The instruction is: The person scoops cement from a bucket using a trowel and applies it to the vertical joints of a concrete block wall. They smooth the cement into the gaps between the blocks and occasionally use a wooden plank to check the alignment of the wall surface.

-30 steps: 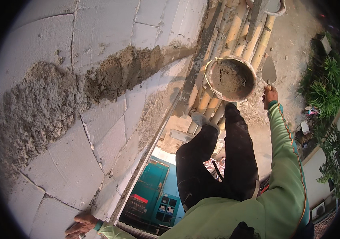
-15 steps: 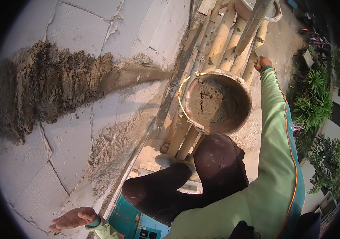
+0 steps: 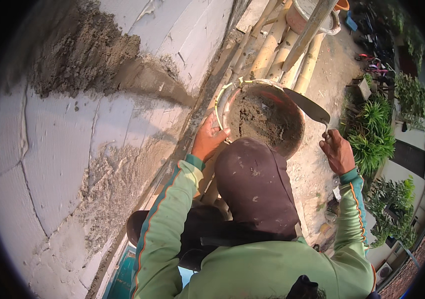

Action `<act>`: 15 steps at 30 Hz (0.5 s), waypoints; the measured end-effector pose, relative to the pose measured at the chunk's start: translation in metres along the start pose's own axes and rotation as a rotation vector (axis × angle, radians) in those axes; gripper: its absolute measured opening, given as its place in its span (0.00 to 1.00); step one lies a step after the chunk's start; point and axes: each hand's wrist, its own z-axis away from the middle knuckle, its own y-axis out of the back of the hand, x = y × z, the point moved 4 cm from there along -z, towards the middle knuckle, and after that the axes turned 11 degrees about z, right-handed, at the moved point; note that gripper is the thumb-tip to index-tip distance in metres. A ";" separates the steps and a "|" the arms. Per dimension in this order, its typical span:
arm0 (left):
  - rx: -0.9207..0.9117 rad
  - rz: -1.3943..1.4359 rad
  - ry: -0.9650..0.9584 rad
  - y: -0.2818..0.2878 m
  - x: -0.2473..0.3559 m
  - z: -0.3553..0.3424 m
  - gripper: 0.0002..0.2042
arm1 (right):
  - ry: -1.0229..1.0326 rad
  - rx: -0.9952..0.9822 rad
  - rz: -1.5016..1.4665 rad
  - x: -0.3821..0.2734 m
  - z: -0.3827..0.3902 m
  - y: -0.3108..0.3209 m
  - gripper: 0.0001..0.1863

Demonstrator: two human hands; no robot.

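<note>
Between my knee and the bamboo poles stands a bucket point(image 3: 299, 130) partly filled with wet grey-brown mortar point(image 3: 259, 117). My left hand point(image 3: 209, 139) grips its near-left rim, thumb toward the inside, beside the pale yellow handle point(image 3: 217, 102). In my right hand point(image 3: 338, 152) is a trowel point(image 3: 309, 106), held by its handle. Its blade points up and left, with the tip over the bucket's right rim. On the left, a thick band of rough mortar point(image 3: 88, 55) runs across the pale block wall point(image 3: 58, 134).
Bamboo poles point(image 3: 270, 55) form the platform under the bucket. A second bucket point(image 3: 298, 21) stands at the far end, behind a slanting wooden post point(image 3: 312, 32). Far below on the right lie the ground point(image 3: 329, 74) and green plants point(image 3: 371, 124).
My left hand has come from the lower left by the wall to the bucket's rim. My right hand has drawn back nearer, bringing the trowel blade to the bucket. The view has shifted.
</note>
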 end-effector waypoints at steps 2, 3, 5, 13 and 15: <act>-0.044 0.051 0.070 -0.003 -0.019 0.003 0.43 | -0.040 -0.153 0.335 -0.049 -0.025 0.020 0.12; 0.005 0.101 0.002 -0.006 -0.026 0.004 0.39 | -0.046 -0.175 0.511 -0.060 -0.044 0.010 0.10; 0.003 0.161 -0.006 -0.015 -0.007 0.010 0.36 | -0.063 -0.073 0.595 -0.067 -0.093 -0.033 0.10; -0.065 0.188 -0.004 0.010 -0.014 -0.013 0.29 | 0.139 -0.322 0.454 -0.096 -0.039 -0.085 0.16; -0.102 0.212 0.081 0.007 -0.011 -0.009 0.29 | -0.109 -0.372 0.298 -0.065 -0.039 -0.103 0.20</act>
